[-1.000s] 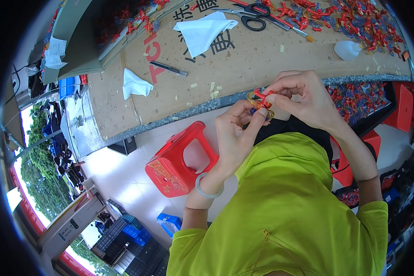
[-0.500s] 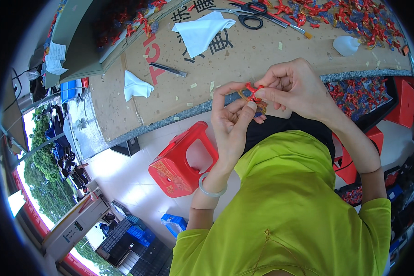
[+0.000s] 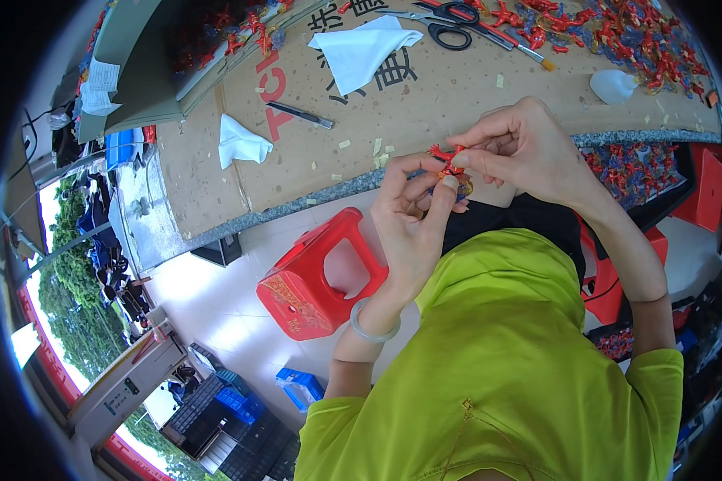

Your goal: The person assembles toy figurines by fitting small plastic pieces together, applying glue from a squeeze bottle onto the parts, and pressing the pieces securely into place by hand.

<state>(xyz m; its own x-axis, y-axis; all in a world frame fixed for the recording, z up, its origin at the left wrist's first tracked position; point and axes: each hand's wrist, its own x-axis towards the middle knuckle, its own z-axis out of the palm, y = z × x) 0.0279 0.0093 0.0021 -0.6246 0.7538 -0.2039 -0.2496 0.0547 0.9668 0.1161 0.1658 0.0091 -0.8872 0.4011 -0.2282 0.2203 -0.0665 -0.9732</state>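
Note:
Both hands meet over the near edge of a cardboard-covered table (image 3: 297,152). My left hand (image 3: 413,228) pinches a small red figure (image 3: 449,164) with a bit of yellow and blue on it, thumb and forefinger closed on its lower part. My right hand (image 3: 521,148) grips the top of the same red figure with its fingertips. A pale bangle (image 3: 369,329) circles my left wrist. Most of the figure is hidden behind the fingers.
Black scissors (image 3: 449,20), a white cloth (image 3: 365,48), a black pen (image 3: 301,116), a crumpled tissue (image 3: 241,143) and several small red figures (image 3: 610,32) lie on the table. A red plastic stool (image 3: 317,280) stands below the edge; more red stools (image 3: 702,188) at right.
Both hands with the small figure have drifted slightly up and left toward the table edge; the fingers have shifted their grip on it.

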